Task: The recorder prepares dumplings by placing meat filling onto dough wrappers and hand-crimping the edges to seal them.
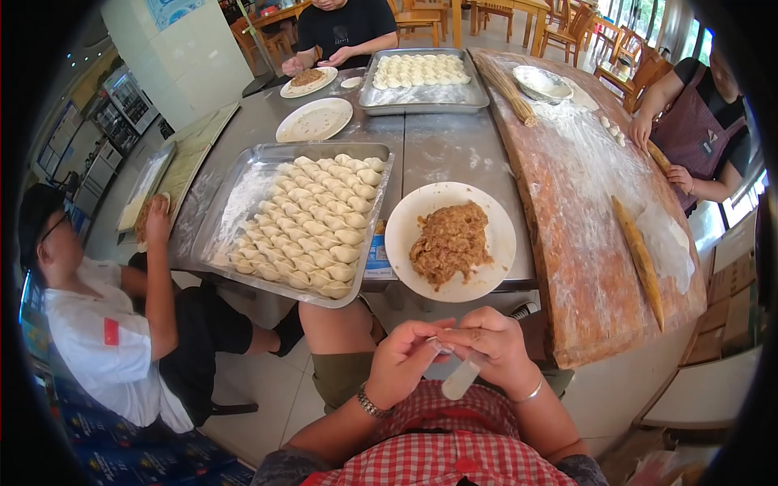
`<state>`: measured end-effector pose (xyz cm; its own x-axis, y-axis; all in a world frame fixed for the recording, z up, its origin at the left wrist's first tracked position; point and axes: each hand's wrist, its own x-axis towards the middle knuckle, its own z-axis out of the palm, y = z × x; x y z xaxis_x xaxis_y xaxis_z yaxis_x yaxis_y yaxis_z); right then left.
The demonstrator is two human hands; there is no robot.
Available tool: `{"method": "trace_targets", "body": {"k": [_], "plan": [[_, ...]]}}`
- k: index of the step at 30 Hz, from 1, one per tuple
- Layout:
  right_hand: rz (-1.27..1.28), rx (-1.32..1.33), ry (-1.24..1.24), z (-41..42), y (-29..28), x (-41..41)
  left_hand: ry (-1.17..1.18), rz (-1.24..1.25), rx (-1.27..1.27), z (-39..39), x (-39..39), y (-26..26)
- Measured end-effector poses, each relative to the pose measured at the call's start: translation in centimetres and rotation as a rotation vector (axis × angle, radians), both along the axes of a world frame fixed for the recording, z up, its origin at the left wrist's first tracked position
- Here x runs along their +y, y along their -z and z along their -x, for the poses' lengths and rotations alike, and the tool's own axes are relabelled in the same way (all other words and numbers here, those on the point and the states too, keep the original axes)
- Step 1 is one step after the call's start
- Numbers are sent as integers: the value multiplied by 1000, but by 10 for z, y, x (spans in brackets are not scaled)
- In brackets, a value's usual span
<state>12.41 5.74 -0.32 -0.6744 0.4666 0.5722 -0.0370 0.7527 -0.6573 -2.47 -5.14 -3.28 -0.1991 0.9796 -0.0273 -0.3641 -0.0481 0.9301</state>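
Observation:
Both my hands meet above my lap, just in front of the table edge. My left hand (pixel 408 358) pinches a small piece of pale dough (pixel 442 346), mostly hidden by the fingers. My right hand (pixel 495 349) pinches the same dough from the other side and also holds a pale flat spatula (pixel 461 379), its end pointing down. Beyond my hands, a white plate (pixel 398 243) carries a mound of minced filling (pixel 451 240). Left of it, a metal tray (pixel 225 206) dusted with flour holds rows of uncooked dumplings (pixel 310 225).
A floured wooden board (pixel 565 243) on the right bears a rolling pin (pixel 638 261), a whisk broom (pixel 507 91) and a metal bowl (pixel 543 83). Another dumpling tray (pixel 425 108) and an almost bare plate (pixel 314 119) stand farther back. People work at left, far side and right.

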Motion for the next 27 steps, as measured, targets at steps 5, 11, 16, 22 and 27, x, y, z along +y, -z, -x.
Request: {"method": "trace_targets", "body": {"k": [5, 11, 16, 22, 27], "plan": [[284, 100, 90, -1, -2, -4, 2, 81, -329, 9, 1, -7], [54, 115, 116, 0, 6, -6, 36, -34, -140, 8, -6, -5], [110, 42, 26, 1, 3, -6, -88, -156, 325, 29, -6, -15], [324, -27, 80, -28, 30, -6, -507, 33, 1039, 180, -2, -64], [398, -16, 113, -37, 52, -11, -624, 194, 1439, 332, 15, -78]]}}
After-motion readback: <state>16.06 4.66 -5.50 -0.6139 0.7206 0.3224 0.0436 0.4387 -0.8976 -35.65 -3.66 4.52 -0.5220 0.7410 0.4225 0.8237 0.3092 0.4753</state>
